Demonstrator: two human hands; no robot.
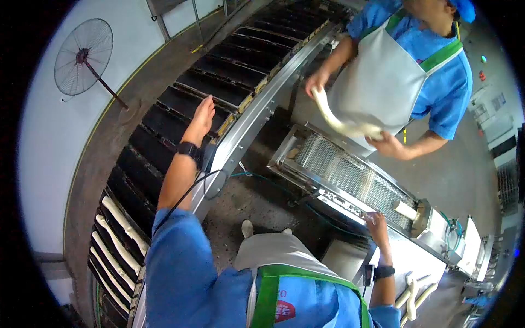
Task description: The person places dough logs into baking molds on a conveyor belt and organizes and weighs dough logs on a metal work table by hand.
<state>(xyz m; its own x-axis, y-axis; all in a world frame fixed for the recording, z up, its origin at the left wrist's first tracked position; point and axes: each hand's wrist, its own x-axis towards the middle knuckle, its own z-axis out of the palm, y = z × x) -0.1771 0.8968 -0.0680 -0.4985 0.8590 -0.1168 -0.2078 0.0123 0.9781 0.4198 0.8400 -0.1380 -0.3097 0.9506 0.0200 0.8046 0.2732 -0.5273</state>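
My left hand (pixel 202 116) is stretched out with straight fingers over the row of long black baking pans (pixel 216 85), holding nothing. My right hand (pixel 377 228) is beside the near rail of the mesh conveyor (pixel 350 167), its fingers loosely bent and seemingly holding nothing; whether it touches the rail I cannot tell. A short dough piece (pixel 406 210) lies on the mesh at the conveyor's right end. Several dough strips (pixel 410 300) are heaped, some crossing, on the white table (pixel 402 262) by my right wrist.
Across the conveyor a co-worker (pixel 383 82) holds a long dough strip (pixel 336 123) in both hands. Lower left, several pans contain dough strips (pixel 117 238). A metal rail (pixel 240 131) edges the pan line. A fan (pixel 83 56) stands by the wall; a dark cable (pixel 188 191) crosses my left arm.
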